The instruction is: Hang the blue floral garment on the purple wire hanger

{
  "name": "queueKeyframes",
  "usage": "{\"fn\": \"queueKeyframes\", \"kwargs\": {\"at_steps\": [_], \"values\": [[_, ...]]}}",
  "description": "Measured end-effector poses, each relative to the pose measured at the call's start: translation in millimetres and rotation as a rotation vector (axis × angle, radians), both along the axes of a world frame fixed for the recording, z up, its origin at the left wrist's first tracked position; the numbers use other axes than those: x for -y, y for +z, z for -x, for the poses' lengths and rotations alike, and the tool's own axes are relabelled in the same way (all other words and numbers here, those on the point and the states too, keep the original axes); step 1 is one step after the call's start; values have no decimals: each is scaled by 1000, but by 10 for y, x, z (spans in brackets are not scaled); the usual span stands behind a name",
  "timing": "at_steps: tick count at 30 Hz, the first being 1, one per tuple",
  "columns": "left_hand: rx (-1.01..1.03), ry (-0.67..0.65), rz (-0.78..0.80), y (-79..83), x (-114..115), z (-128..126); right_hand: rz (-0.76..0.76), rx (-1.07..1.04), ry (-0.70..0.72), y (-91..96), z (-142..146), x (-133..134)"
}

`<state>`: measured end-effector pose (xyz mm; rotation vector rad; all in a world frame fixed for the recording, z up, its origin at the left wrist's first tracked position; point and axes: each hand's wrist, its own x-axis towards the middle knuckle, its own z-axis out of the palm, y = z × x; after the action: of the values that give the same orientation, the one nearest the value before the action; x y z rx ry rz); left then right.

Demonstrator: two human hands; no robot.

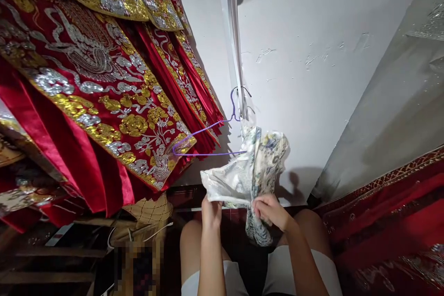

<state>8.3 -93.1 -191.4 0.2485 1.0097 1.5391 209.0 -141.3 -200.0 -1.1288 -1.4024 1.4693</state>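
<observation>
A pale patterned garment (267, 162) with blue-grey and yellow print hangs in front of the wall, partly on a purple wire hanger (204, 153). The hanger's left arm is bare; its right end goes inside the cloth. Its hook sits at the white vertical rail. My left hand (211, 208) grips the garment's lower left edge, its fingertips hidden behind the white cloth. Pinched in my right hand (268, 209) is the garment's printed front edge, with a bunched part of the cloth hanging below.
Red satin hangings (138, 97) with gold and silver sequins fill the left side. A white rail (233, 32) runs down the wall (312, 64). More red cloth (391, 222) lies at right. A woven yellowish item (152, 208) and wooden slats (58, 252) are at lower left.
</observation>
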Motion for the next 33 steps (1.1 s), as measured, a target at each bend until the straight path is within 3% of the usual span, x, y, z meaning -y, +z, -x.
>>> {"fn": "queueKeyframes", "kwargs": {"at_steps": [2,3,6,10,13,16,20,23,25,26,28,29,31,33], "values": [[-38,-72,-18,-14,68,-135,140,122,217,-106,-135,21],[-42,-108,-65,29,97,-193,185,159,241,-158,-197,35],[-67,-228,-272,268,225,-361,145,127,23,-250,-308,66],[-306,-537,-448,576,534,-588,45,-16,-303,-157,-204,73],[-598,-676,-534,701,736,-641,24,-209,-421,6,-28,75],[-739,-731,-542,737,814,-488,65,-474,-451,187,66,58],[-902,-764,-434,697,758,-75,154,-511,-292,462,27,-17],[-1125,-603,-408,717,609,175,220,-343,-105,741,-3,-90],[-1221,-503,-529,790,484,247,197,-164,152,965,-10,-135],[-1230,-519,-621,836,426,257,154,-60,313,1081,-18,-152],[-1185,-710,-794,918,342,251,58,163,571,1307,-64,-164],[-1149,-854,-841,939,318,248,20,253,622,1411,-106,-157],[-1111,-1105,-817,924,305,263,-59,339,528,1594,-224,-123],[-1110,-1178,-708,852,316,313,-158,299,302,1743,-364,-82]]}}
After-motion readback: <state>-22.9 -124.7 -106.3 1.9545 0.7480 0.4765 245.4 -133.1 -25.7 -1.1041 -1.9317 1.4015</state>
